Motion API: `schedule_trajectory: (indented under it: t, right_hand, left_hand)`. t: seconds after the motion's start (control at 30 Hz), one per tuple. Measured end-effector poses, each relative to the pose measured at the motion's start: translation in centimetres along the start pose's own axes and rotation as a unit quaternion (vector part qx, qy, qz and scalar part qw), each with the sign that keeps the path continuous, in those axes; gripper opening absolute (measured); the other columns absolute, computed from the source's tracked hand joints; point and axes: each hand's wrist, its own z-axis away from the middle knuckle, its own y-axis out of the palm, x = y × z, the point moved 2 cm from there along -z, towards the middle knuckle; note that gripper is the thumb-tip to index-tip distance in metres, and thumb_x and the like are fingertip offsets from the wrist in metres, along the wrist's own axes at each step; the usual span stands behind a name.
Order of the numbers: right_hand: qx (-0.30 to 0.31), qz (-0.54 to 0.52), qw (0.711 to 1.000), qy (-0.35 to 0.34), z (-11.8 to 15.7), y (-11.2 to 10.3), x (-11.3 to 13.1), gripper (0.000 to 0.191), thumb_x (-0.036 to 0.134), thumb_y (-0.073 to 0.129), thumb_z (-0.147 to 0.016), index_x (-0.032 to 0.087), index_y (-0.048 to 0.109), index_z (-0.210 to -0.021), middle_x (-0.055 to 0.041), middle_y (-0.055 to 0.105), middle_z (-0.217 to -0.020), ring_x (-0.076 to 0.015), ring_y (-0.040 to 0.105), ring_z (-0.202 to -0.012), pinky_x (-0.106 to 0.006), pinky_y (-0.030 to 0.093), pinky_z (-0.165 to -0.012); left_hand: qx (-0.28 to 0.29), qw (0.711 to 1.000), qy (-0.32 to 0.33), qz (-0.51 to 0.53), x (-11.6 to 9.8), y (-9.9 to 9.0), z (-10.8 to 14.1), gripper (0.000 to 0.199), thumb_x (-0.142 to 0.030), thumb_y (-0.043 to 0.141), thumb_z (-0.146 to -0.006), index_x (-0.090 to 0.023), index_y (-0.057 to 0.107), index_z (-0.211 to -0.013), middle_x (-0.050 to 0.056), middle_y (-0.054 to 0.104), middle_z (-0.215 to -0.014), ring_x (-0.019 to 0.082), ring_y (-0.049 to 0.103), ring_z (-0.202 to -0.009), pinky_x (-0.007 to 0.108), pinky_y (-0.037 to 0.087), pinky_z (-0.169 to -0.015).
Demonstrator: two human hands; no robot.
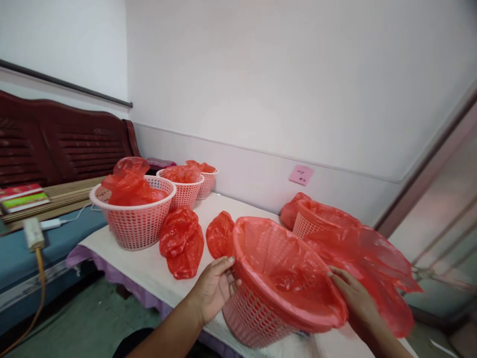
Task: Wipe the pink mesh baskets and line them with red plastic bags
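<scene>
A pink perforated plastic basket [257, 308] is tilted at the table's near edge. A red plastic bag [294, 258] lines it, with the bag's edge folded over the rim. My left hand [218, 286] holds the basket's left side, thumb by the rim and fingers against the wall. On the right side, my right hand [352, 296] grips the bag-covered rim, its fingertips partly hidden. Just behind stands another basket [303, 226] with red plastic over it. A loose red plastic sheet [372, 263] spreads beside my right hand.
Farther left on the white-covered table [143, 266] stand several baskets, including a large one [136, 223] holding red plastic. Two crumpled red bags [182, 243] lie between. A pink note [301, 175] is on the wall. A power strip [33, 233] sits by the wooden bench [67, 144].
</scene>
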Motion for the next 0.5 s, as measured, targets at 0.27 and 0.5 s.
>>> schedule_trajectory:
  t: [0.27,0.5]
  right_hand:
    - [-0.007,0.026,0.999,-0.022,-0.1,0.9,-0.2,0.037,0.048,0.063,-0.057,0.02,0.067,-0.081,-0.0095,0.074,-0.087,-0.0313,0.068,-0.089,-0.037,0.056,-0.071]
    - [0.022,-0.01,0.998,-0.05,-0.7,1.3,-2.0,0.035,0.047,0.064,-0.064,0.02,0.067,-0.086,-0.0081,0.073,-0.082,-0.0277,0.069,-0.079,-0.037,0.057,-0.067]
  left_hand:
    - [0.01,0.999,0.028,0.011,1.3,-0.8,1.7,0.008,-0.016,0.063,-0.083,-0.015,0.061,-0.091,0.001,0.069,-0.08,0.008,0.063,-0.06,0.017,0.049,-0.05]
    - [0.028,0.998,0.034,-0.036,3.2,-1.0,2.7,0.021,-0.021,0.076,-0.073,-0.014,0.064,-0.089,-0.001,0.064,-0.069,0.007,0.057,-0.054,0.015,0.042,-0.043]
